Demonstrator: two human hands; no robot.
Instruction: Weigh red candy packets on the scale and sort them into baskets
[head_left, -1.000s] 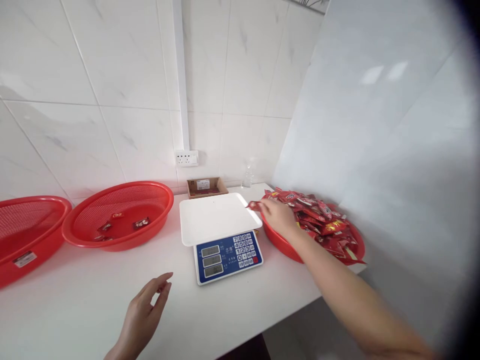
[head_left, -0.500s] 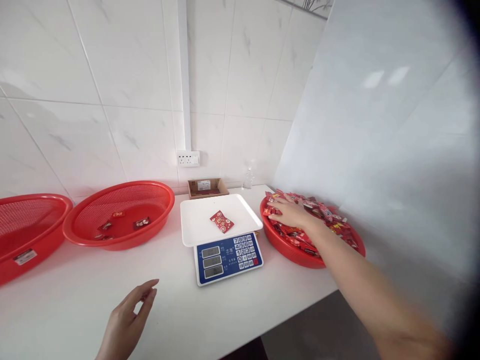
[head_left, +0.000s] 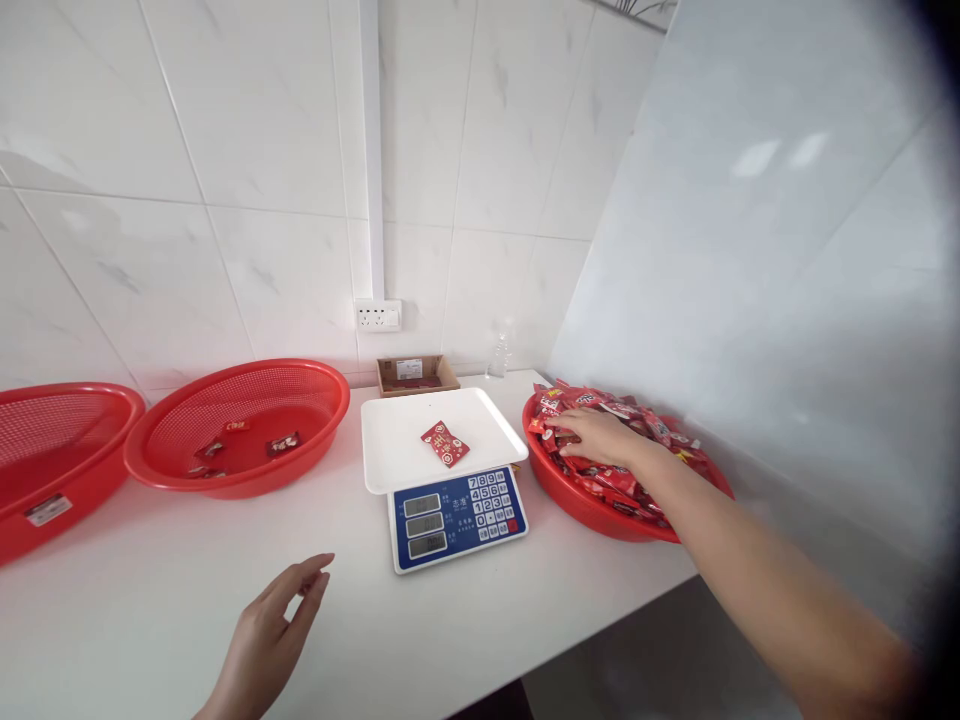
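Note:
My right hand reaches into a red basket heaped with red snack packets at the right; its fingers curl onto the packets, and whether one is gripped is unclear. One red packet lies on the white tray of a digital scale with a blue keypad front. My left hand hovers over the white counter at the lower left, fingers loosely apart and holding nothing.
A red mesh basket left of the scale holds a few packets. Another red basket sits at the far left. A small cardboard box, a clear bottle and a wall socket are at the back.
My right hand dropped a red packet on the scale tray, then went back into the heaped basket. My left hand shifted slightly over the counter.

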